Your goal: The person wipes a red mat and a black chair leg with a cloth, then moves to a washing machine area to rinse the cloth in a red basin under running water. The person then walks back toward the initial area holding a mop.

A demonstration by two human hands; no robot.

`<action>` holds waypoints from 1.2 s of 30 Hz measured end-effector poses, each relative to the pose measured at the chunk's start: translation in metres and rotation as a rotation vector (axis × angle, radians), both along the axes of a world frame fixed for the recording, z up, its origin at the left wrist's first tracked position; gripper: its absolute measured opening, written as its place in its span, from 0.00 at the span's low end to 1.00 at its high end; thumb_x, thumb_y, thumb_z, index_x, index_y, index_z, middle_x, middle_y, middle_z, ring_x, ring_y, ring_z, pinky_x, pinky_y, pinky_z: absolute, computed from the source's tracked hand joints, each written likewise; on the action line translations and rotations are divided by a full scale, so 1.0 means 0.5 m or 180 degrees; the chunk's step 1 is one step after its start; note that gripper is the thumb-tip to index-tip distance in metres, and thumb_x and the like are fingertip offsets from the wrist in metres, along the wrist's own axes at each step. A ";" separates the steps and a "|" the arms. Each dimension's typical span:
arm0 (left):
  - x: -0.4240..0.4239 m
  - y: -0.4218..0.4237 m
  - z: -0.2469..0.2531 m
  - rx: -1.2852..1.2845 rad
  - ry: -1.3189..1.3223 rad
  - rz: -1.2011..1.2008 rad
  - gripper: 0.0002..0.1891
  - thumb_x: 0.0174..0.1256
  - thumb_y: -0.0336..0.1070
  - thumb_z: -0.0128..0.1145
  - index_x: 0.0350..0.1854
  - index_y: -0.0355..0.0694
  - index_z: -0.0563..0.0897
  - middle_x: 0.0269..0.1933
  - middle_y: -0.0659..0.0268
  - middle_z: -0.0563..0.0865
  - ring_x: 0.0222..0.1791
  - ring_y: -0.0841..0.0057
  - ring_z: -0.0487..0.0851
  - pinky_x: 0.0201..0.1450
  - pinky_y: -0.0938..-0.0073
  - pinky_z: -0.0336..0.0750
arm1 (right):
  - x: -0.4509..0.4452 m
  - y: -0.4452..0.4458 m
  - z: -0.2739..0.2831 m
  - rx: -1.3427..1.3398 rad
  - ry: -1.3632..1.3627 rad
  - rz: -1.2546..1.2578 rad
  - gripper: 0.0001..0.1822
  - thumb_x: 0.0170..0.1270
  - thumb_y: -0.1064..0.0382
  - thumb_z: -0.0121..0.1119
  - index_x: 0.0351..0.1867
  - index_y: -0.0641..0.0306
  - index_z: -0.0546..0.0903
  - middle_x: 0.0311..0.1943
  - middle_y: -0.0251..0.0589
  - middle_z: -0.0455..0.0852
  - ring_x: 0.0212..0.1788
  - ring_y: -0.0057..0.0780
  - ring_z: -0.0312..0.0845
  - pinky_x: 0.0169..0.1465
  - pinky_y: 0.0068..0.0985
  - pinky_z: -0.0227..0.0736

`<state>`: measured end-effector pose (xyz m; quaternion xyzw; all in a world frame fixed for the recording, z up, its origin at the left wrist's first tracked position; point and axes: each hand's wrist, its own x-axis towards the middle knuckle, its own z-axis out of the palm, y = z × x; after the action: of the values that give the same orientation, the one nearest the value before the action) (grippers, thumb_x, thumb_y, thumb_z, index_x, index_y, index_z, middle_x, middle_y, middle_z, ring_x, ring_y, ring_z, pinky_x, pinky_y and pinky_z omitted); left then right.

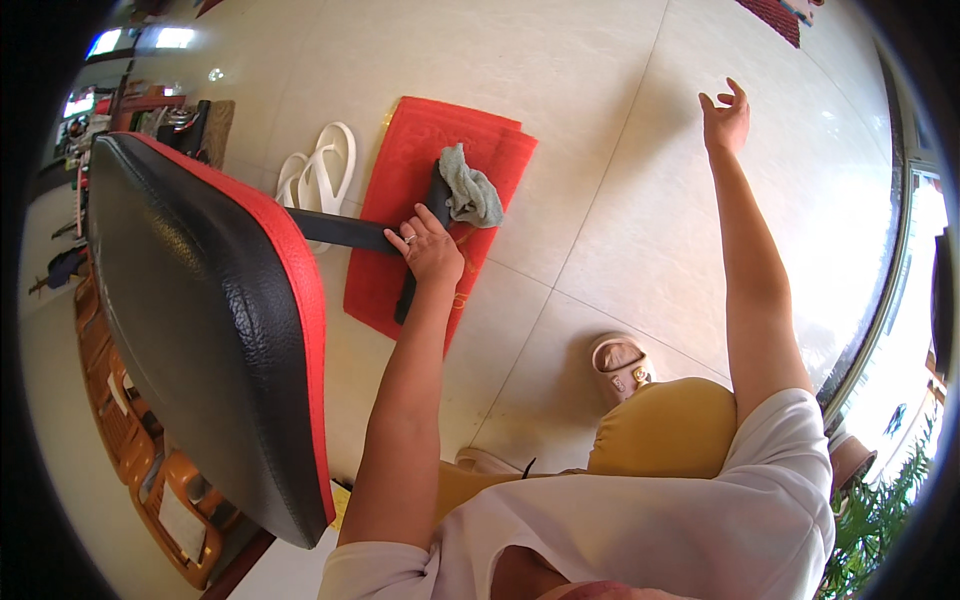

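My left hand (pixel 433 251) lies over a black metal frame (pixel 345 229), near where its bar meets a crossbar. Whether the fingers wrap around the metal I cannot tell; the thumb is hidden. From that bar a large padded cushion (pixel 195 315) rises on the left, black with red edging. A crumpled grey cloth (pixel 472 187) hangs over the crossbar's far end. Below it is a folded red mat (pixel 457 127) on the tiled floor. Out to the right, my right hand (pixel 727 120) is raised over bare tiles, fingers apart and nothing in it.
A pair of white sandals (pixel 330 165) stands left of the mat. Orange-brown chairs (pixel 180 510) line the lower left. Near my feet shows a beige clog (pixel 619 364). A glass door frame (pixel 885 300) and a green plant (pixel 870 532) are at the right.
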<state>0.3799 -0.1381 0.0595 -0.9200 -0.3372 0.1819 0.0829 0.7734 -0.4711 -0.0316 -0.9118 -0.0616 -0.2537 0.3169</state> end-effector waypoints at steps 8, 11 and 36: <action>-0.005 0.004 0.000 -0.0046 -0.0107 0.0013 0.39 0.59 0.32 0.52 0.70 0.26 0.49 0.61 0.48 0.70 0.64 0.54 0.64 0.73 0.39 0.35 | -0.034 0.014 0.095 0.0854 0.1523 -0.0782 0.22 0.55 0.50 0.68 0.52 0.47 0.82 0.44 0.36 0.81 0.42 0.29 0.79 0.50 0.29 0.73; -0.007 0.006 -0.008 -0.0020 -0.0220 -0.0037 0.38 0.59 0.32 0.51 0.70 0.25 0.50 0.61 0.48 0.70 0.64 0.53 0.64 0.73 0.39 0.35 | -0.046 0.022 0.067 0.0672 0.0778 -0.0656 0.22 0.54 0.58 0.67 0.54 0.44 0.81 0.42 0.36 0.80 0.42 0.28 0.78 0.51 0.29 0.73; -0.008 0.002 -0.012 0.0194 -0.0198 -0.0054 0.38 0.60 0.38 0.54 0.70 0.27 0.54 0.58 0.53 0.71 0.62 0.57 0.65 0.73 0.41 0.37 | -0.532 0.459 0.119 -0.0730 -0.0190 0.4205 0.20 0.55 0.59 0.62 0.52 0.51 0.81 0.56 0.31 0.71 0.55 0.36 0.66 0.57 0.33 0.69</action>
<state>0.3761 -0.1371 0.0536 -0.9251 -0.3372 0.1422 0.1019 0.5071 -0.2418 0.0280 -0.7030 -0.6420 -0.0235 0.3050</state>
